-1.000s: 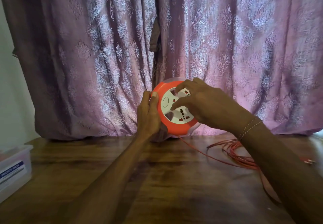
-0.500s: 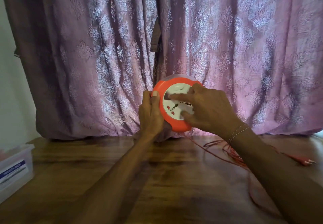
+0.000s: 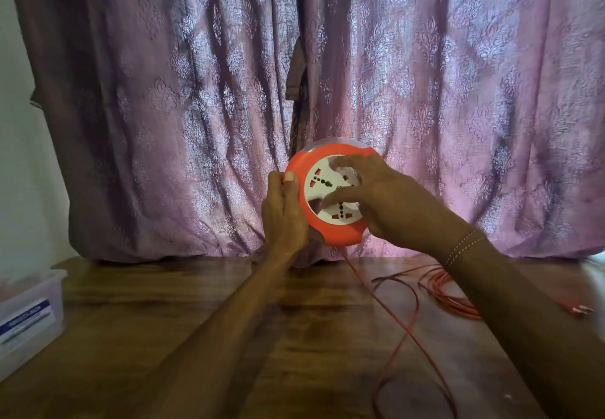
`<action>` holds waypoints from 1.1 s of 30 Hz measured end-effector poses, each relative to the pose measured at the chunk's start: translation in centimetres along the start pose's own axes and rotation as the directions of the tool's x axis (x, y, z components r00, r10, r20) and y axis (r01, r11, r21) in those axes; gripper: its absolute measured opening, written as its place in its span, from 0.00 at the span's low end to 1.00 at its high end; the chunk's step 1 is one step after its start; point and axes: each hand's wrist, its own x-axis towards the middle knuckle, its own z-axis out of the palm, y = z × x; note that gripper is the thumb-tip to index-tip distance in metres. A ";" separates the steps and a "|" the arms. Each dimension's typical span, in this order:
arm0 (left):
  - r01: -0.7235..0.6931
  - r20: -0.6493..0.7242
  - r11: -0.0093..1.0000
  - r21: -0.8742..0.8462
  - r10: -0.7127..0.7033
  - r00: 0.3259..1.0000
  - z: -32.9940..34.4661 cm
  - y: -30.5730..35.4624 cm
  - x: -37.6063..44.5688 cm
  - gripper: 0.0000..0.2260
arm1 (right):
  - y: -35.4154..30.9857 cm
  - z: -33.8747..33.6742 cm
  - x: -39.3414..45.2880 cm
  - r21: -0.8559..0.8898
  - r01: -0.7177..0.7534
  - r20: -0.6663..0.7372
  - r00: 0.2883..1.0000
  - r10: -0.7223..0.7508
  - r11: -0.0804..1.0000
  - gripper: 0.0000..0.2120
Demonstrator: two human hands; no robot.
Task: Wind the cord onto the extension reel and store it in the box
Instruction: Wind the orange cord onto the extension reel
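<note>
A round orange extension reel [image 3: 340, 235] with a white socket face is held upright above the wooden table [image 3: 294, 336], in front of the curtain. My left hand [image 3: 283, 212] grips its left rim, thumb on the front. My right hand [image 3: 383, 202] lies over the white face, its fingers curled into the face's recesses. A thin red cord [image 3: 402, 327] drops from the reel's bottom and runs across the table to a loose heap [image 3: 448, 294] on the right. The cord's plug [image 3: 579, 308] lies at the far right.
A clear plastic box [image 3: 29, 317] with a blue label stands at the table's left edge. A purple patterned curtain [image 3: 196, 107] hangs close behind the reel. A pale object [image 3: 595, 284] shows at the right edge.
The white face has turned under my right hand, which shifted round it. The loose cord on the table has moved and a loop now lies nearer me. My left hand kept its grip.
</note>
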 end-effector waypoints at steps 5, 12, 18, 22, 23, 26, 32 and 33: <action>0.009 0.000 1.000 -0.024 -0.009 1.000 0.2 0.1 -0.2 0.18 | -0.6 0.0 0.4 -0.097 -0.051 0.111 0.992 0.062 0.994 0.30; -0.048 0.008 0.998 0.045 0.047 0.999 0.2 0.2 -0.6 0.15 | -0.9 0.9 0.1 -0.119 -0.200 -0.099 0.977 0.189 0.973 0.25; -0.050 0.008 0.997 0.056 0.050 0.999 0.4 0.6 -0.7 0.15 | -0.8 1.6 0.2 -0.022 -0.370 -0.266 0.897 0.352 0.929 0.33; -0.037 -0.001 0.997 0.064 0.038 0.999 0.2 0.4 -0.6 0.15 | -0.3 0.6 0.1 -0.038 -0.208 -0.215 0.957 0.195 0.977 0.26; -0.036 -0.005 0.997 0.067 0.037 0.999 0.2 0.4 -0.5 0.15 | -0.2 0.4 0.1 -0.032 -0.145 -0.185 0.973 0.137 0.989 0.21; -0.033 -0.011 0.997 0.065 0.034 0.999 0.1 0.3 -0.3 0.14 | 0.1 0.1 0.0 0.025 0.004 -0.065 0.998 -0.003 1.000 0.15; -0.042 0.025 0.997 0.071 0.040 0.999 0.1 0.0 -0.3 0.13 | -0.4 0.3 0.2 -0.075 -0.046 0.157 0.986 0.058 0.996 0.33; -0.046 0.038 0.996 0.076 0.043 0.998 0.2 0.0 -0.4 0.13 | -0.4 0.4 0.2 -0.082 -0.057 0.151 0.986 0.069 0.995 0.31</action>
